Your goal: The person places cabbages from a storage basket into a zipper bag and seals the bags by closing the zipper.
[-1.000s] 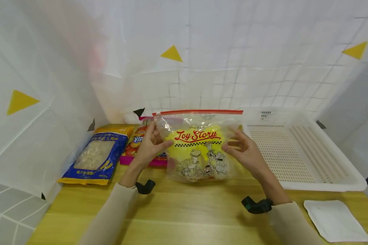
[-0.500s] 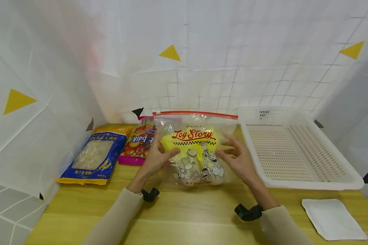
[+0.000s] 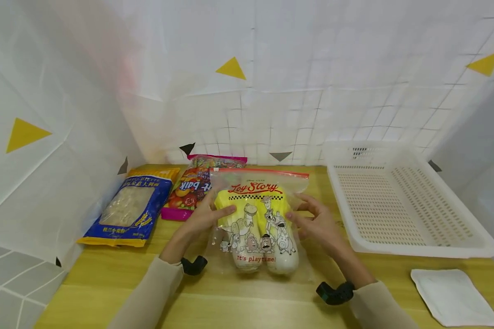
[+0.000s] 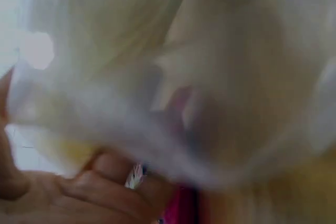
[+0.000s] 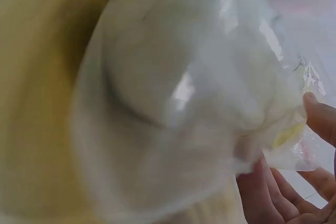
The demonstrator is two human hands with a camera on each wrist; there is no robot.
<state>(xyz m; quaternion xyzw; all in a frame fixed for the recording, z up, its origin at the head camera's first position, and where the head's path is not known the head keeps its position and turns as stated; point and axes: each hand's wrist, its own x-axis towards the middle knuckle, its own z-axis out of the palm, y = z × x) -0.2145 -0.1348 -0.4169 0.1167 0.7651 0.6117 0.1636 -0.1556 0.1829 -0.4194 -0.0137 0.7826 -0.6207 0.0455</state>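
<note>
A clear zip bag (image 3: 255,176) with a red slider strip and Toy Story print sits at the middle of the head view. Inside lie two long vegetables (image 3: 247,262), yellow at the far end and white and rounded at the near end, like baby napa cabbages. My left hand (image 3: 201,217) grips the bag's left side, thumb in front and fingers behind. On the opposite side my right hand (image 3: 319,224) holds it the same way. The blurred bag (image 4: 110,93) fills much of the left wrist view; the right wrist view shows a pale rounded end through its plastic (image 5: 173,156).
Left of the bag lie a blue and yellow pasta bag (image 3: 125,212) and a pink-edged candy bag (image 3: 187,194). A white perforated basket (image 3: 428,249) stands at the right on the wooden table (image 3: 247,304). Nearer me at the right is a flat white packet (image 3: 454,297).
Both hands have lowered the zip bag toward me and leaned it flatter. Its two vegetables now show separately, and more of the candy bag behind is visible.
</note>
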